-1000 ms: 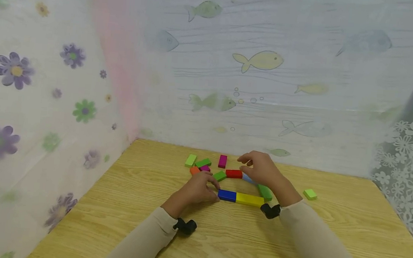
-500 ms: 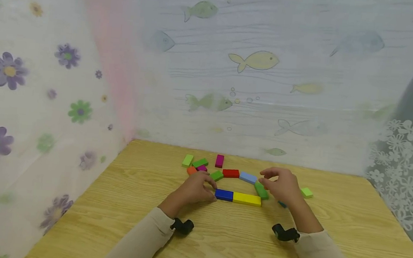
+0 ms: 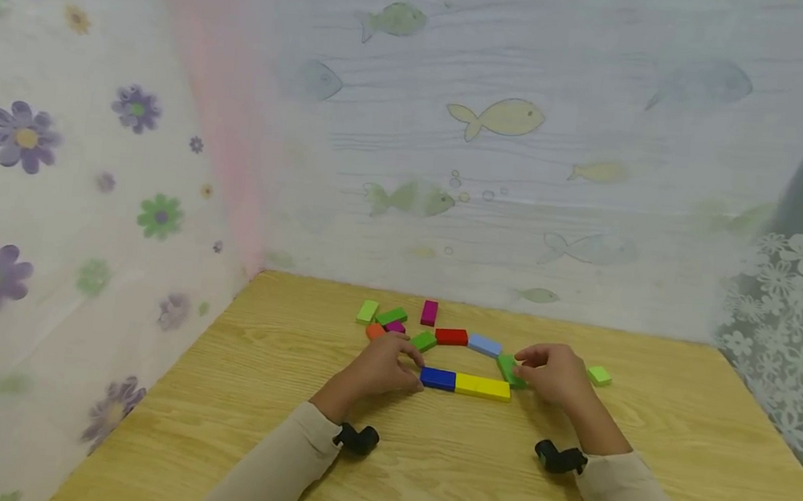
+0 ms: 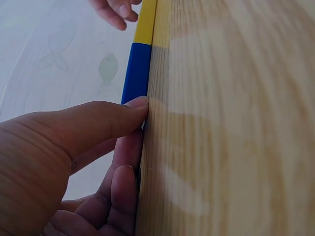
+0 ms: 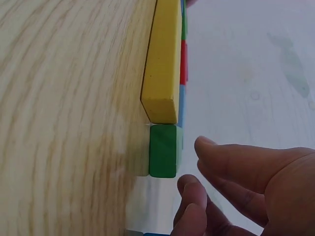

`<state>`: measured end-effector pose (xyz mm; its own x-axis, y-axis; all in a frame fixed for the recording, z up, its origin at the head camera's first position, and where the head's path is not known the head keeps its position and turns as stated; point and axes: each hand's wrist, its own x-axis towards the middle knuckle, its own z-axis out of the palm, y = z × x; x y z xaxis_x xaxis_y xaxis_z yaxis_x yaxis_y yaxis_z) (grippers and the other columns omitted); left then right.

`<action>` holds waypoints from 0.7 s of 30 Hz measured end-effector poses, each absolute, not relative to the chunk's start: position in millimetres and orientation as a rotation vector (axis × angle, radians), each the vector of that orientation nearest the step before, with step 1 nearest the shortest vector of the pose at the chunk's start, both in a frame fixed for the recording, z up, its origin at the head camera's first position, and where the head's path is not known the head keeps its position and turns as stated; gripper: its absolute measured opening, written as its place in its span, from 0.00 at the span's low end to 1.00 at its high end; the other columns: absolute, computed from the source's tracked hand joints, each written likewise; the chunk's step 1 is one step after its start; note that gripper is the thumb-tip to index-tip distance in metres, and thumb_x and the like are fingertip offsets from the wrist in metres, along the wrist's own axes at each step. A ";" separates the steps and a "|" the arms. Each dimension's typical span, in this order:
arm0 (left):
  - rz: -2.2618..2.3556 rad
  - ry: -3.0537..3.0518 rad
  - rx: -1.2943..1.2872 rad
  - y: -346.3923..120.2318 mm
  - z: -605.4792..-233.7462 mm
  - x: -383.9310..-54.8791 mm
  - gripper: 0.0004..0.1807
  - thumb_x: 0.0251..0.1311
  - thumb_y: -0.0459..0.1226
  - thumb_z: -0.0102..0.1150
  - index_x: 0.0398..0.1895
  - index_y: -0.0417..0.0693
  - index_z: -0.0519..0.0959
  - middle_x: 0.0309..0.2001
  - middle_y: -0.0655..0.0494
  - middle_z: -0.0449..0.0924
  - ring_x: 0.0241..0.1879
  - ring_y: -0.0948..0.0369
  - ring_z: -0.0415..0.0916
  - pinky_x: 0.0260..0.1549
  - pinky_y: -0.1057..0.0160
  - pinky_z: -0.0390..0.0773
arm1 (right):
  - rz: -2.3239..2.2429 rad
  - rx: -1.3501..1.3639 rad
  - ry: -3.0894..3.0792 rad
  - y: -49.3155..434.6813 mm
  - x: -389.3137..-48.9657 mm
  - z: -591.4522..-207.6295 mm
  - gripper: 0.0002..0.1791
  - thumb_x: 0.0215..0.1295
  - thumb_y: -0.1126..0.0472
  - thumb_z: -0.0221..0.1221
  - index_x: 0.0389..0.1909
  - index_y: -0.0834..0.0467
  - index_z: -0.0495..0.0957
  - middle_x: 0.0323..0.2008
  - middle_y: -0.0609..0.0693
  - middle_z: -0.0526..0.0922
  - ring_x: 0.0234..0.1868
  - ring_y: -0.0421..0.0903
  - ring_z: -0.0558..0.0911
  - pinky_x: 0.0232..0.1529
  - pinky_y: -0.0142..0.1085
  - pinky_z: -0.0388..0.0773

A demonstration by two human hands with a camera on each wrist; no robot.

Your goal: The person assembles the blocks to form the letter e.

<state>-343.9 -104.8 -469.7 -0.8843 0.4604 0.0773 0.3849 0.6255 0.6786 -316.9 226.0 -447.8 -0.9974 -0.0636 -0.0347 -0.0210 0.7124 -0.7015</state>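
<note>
A dark blue block (image 3: 437, 379) and a longer yellow block (image 3: 483, 387) lie end to end in a row on the table. My left hand (image 3: 377, 367) rests at the blue block's left end, its thumb and index fingertips by that end. In the left wrist view the thumb tip overlaps the blue block's end. My right hand (image 3: 555, 372) is over the green block (image 3: 508, 370) at the row's right end. In the right wrist view its thumb and fingertips stand a little apart from that green block (image 5: 163, 151), with nothing between them.
Behind the row, a light blue block (image 3: 484, 345), a red block (image 3: 451, 337) and another green block (image 3: 423, 341) form an arc. Several loose blocks, including a magenta block (image 3: 429, 313), lie at the back left. A lime block (image 3: 599, 376) lies right of my right hand.
My right hand has moved right and toward me from above the light blue block to the right-hand green block. The left hand has stayed at the blue block.
</note>
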 end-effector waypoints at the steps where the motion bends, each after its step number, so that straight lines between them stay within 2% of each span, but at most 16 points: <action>1: 1.107 2.739 0.709 -105.1 -469.5 -343.7 0.14 0.49 0.41 0.82 0.39 0.55 0.89 0.44 0.59 0.88 0.78 0.48 0.60 0.67 0.47 0.74 | -1.167 -0.071 2.850 226.0 -317.4 -448.4 0.16 0.69 0.55 0.67 0.54 0.57 0.86 0.50 0.57 0.85 0.47 0.53 0.82 0.42 0.41 0.82; 4: 1.135 2.722 0.692 -105.6 -468.2 -342.2 0.14 0.49 0.40 0.82 0.39 0.54 0.89 0.52 0.55 0.86 0.78 0.48 0.59 0.63 0.48 0.78 | -1.146 -0.087 2.852 225.1 -318.0 -449.0 0.16 0.67 0.55 0.68 0.52 0.57 0.87 0.48 0.56 0.85 0.47 0.52 0.82 0.43 0.42 0.81; 7: 1.138 2.718 0.693 -105.7 -467.5 -341.8 0.14 0.50 0.40 0.82 0.40 0.54 0.89 0.54 0.52 0.85 0.78 0.48 0.59 0.62 0.49 0.78 | -1.135 -0.087 2.859 223.6 -317.2 -448.5 0.15 0.66 0.56 0.68 0.50 0.58 0.87 0.47 0.55 0.86 0.47 0.52 0.82 0.43 0.43 0.82; 9: 1.144 2.713 0.692 -105.5 -466.2 -341.1 0.14 0.50 0.41 0.82 0.40 0.54 0.89 0.55 0.50 0.85 0.72 0.49 0.70 0.61 0.49 0.79 | -1.128 -0.097 2.867 223.2 -316.2 -447.8 0.13 0.67 0.57 0.68 0.49 0.58 0.87 0.46 0.55 0.87 0.46 0.52 0.83 0.43 0.44 0.82; 11: 1.151 2.706 0.684 -105.3 -464.9 -340.4 0.15 0.50 0.40 0.82 0.41 0.52 0.89 0.58 0.48 0.82 0.59 0.53 0.81 0.57 0.51 0.82 | -1.123 -0.108 2.873 222.8 -315.6 -447.4 0.12 0.67 0.58 0.68 0.47 0.59 0.88 0.45 0.55 0.87 0.45 0.52 0.83 0.44 0.45 0.83; 14: 1.166 2.678 0.661 -105.0 -463.3 -339.3 0.17 0.51 0.39 0.81 0.45 0.50 0.88 0.63 0.46 0.76 0.37 0.62 0.86 0.47 0.56 0.84 | -1.107 -0.111 2.883 222.5 -314.9 -447.4 0.10 0.67 0.59 0.68 0.46 0.59 0.88 0.44 0.54 0.88 0.45 0.51 0.84 0.44 0.45 0.83; 18: 1.170 2.637 0.640 -105.0 -464.1 -339.5 0.21 0.52 0.38 0.80 0.51 0.47 0.86 0.65 0.45 0.74 0.33 0.67 0.84 0.39 0.62 0.83 | -1.078 -0.109 2.894 222.1 -314.2 -448.4 0.08 0.68 0.60 0.67 0.44 0.58 0.89 0.43 0.53 0.88 0.44 0.51 0.84 0.44 0.45 0.83; 21: 1.188 2.600 0.614 -105.3 -462.8 -339.6 0.25 0.52 0.36 0.80 0.55 0.45 0.84 0.59 0.47 0.79 0.34 0.65 0.84 0.36 0.62 0.83 | -1.059 -0.106 2.898 222.3 -313.8 -448.7 0.07 0.68 0.61 0.67 0.42 0.58 0.89 0.42 0.52 0.88 0.43 0.50 0.83 0.42 0.45 0.83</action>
